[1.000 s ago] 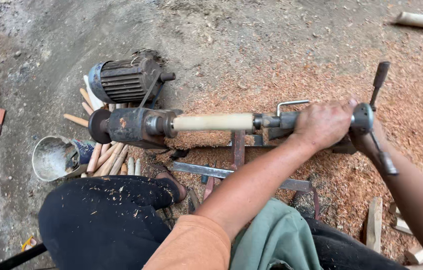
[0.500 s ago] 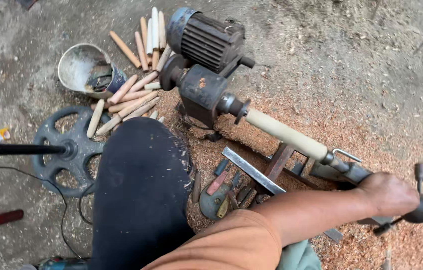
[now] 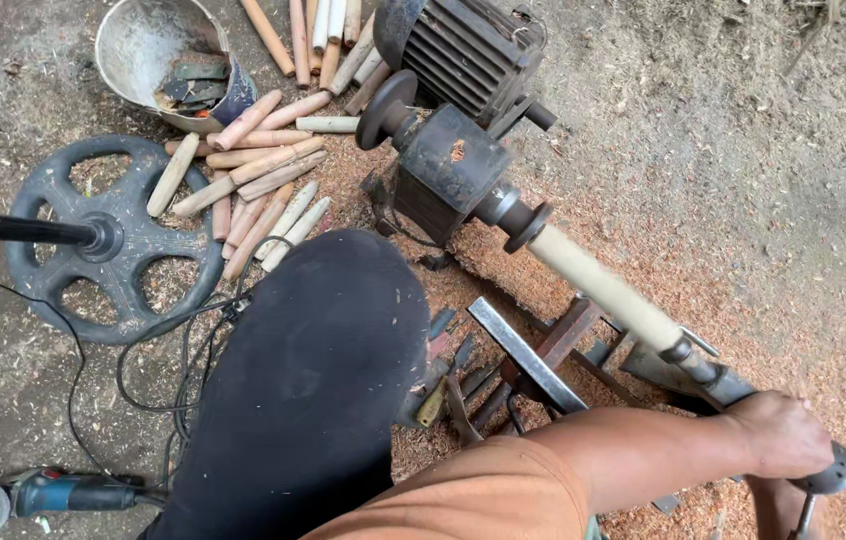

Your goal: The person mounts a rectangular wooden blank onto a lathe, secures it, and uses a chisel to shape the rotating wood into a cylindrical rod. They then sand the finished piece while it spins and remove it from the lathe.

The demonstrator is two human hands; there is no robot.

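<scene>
Head view: left hand (image 3: 778, 435) is gripping shut on the lathe's crank handle (image 3: 833, 472), pinning the wooden rod (image 3: 608, 288) against the motor (image 3: 468, 50); right hand's grip cannot be told.

A rough outdoor woodturning workshop: a motor-driven lathe (image 3: 463, 120) on sawdust-strewn dirt, turned wooden pegs (image 3: 253, 170) piled far left.

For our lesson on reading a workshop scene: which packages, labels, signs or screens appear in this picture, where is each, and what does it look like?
None in view: no package, label, sign or screen shows. The nearest thing to a container is the metal bucket at top left, round, grey and unlabelled, with dark scraps inside.
</scene>
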